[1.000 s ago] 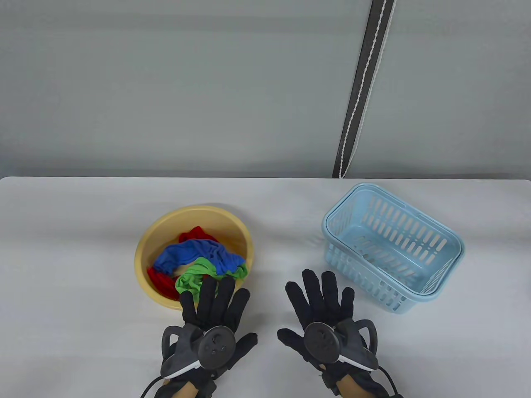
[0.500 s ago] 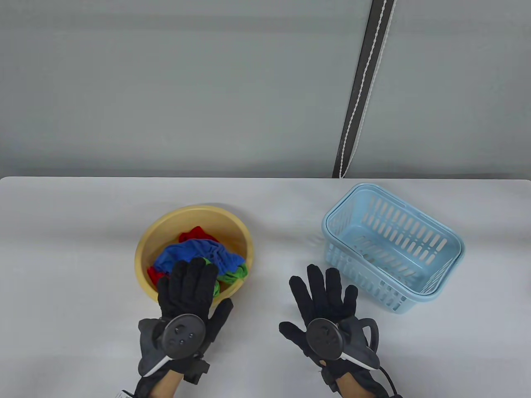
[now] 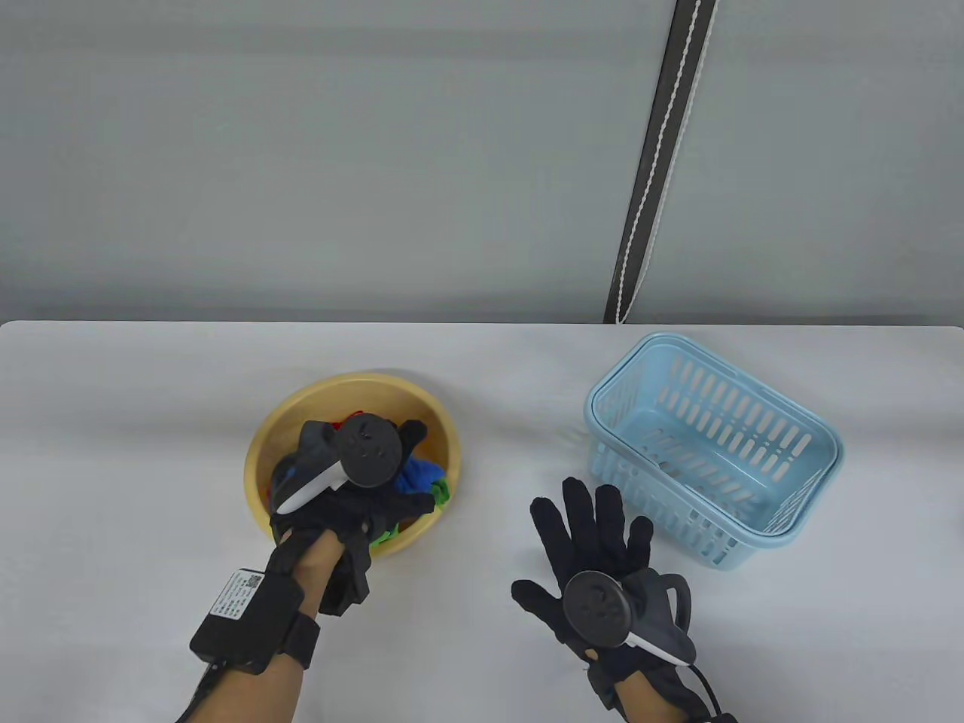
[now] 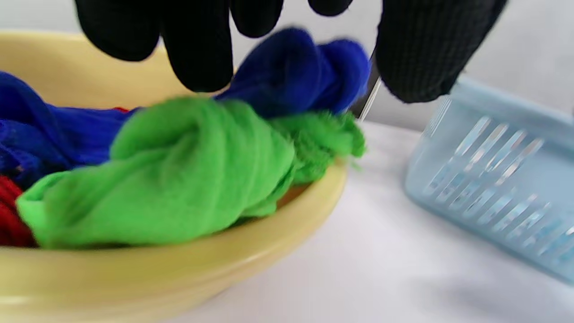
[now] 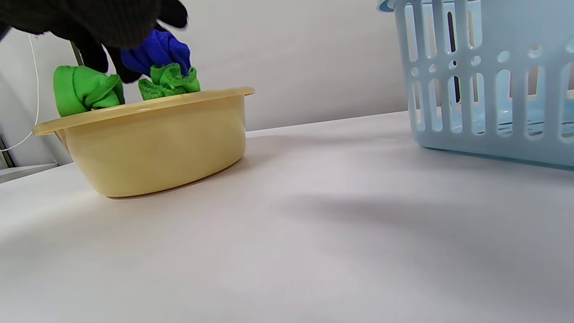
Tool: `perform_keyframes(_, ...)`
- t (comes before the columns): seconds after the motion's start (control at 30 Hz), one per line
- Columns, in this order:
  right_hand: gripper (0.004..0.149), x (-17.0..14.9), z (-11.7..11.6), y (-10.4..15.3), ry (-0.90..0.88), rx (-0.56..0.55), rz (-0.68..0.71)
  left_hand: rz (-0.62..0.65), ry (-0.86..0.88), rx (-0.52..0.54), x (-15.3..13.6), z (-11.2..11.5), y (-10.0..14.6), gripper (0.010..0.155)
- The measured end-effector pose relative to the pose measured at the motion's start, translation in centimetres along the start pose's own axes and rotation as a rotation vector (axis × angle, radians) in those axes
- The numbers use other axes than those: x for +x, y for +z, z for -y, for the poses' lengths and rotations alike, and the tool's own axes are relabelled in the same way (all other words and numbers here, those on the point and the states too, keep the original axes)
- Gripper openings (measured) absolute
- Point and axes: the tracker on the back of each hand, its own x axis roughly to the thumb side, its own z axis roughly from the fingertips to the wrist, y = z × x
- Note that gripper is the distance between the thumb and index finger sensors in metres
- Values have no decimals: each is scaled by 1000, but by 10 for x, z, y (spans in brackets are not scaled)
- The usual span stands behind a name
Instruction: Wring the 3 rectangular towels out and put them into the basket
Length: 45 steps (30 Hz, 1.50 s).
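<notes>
Three towels lie bunched in a yellow bowl (image 3: 263, 459): a green towel (image 4: 179, 170) at the near rim, a blue towel (image 4: 291, 72) behind it and a red towel (image 4: 9, 220) at the side. My left hand (image 3: 361, 501) is over the bowl, tilted down. In the left wrist view its fingers (image 4: 197, 45) and thumb hang spread just above the green and blue towels and hold nothing. My right hand (image 3: 595, 538) lies flat on the table with straight fingers, between the bowl and the light blue basket (image 3: 817, 444), which has nothing in it.
The white table (image 3: 113, 467) stretches bare to the left of the bowl and along the front. A dark strap with a white cord (image 3: 655, 166) hangs on the grey wall behind. The basket (image 5: 484, 80) stands close to my right hand.
My left hand has moved forward from the table's front onto the bowl and tipped down over the towels. The right hand has barely shifted.
</notes>
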Motion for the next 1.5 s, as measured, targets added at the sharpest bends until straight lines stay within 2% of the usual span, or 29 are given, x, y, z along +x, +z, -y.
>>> perform_keyframes(0.03, 95, 0, 0, 0, 0, -3, 1, -27, -16, -21, 2, 1, -3, 87)
perform_keyframes(0.1, 95, 1, 1, 2, -1, -10, 4, -100, -57, 2, 4, 2, -7, 68)
perform_keyframes(0.2, 95, 1, 1, 1, -4, -6, 4, -138, -31, 111, 2, -3, -5, 55)
perform_keyframes(0.33, 95, 1, -3, -1, -1, 16, 6, -162, 29, 212, -4, -24, 7, 50)
perform_keyframes(0.57, 95, 2, -4, 1, -4, 8, 15, -141, 180, 446, -16, -79, 44, 49)
perform_keyframes(0.73, 95, 2, -1, 2, -37, 0, 9, -59, 323, 609, -15, -111, 76, 47)
perform_keyframes(0.87, 95, 2, 7, 2, -112, -32, 5, 24, 444, 661, -8, -128, 97, 47)
perform_keyframes(1.0, 95, 5, 19, 0, -176, -63, 5, 127, 574, 720, 8, -141, 116, 47)
perform_keyframes(1.13, 95, 9, 39, -4, -273, -120, 16, 206, 589, 742, 32, -145, 130, 49)
perform_keyframes(1.27, 98, 16, 64, -11, -457, -182, 52, 266, 491, 800, 65, -143, 139, 53)
perform_keyframes(1.33, 100, 18, 73, -16, -608, -200, 73, 297, 418, 817, 85, -141, 144, 53)
perform_keyframes(1.5, 107, 26, 79, -23, -815, -229, 83, 287, 231, 874, 121, -132, 155, 53)
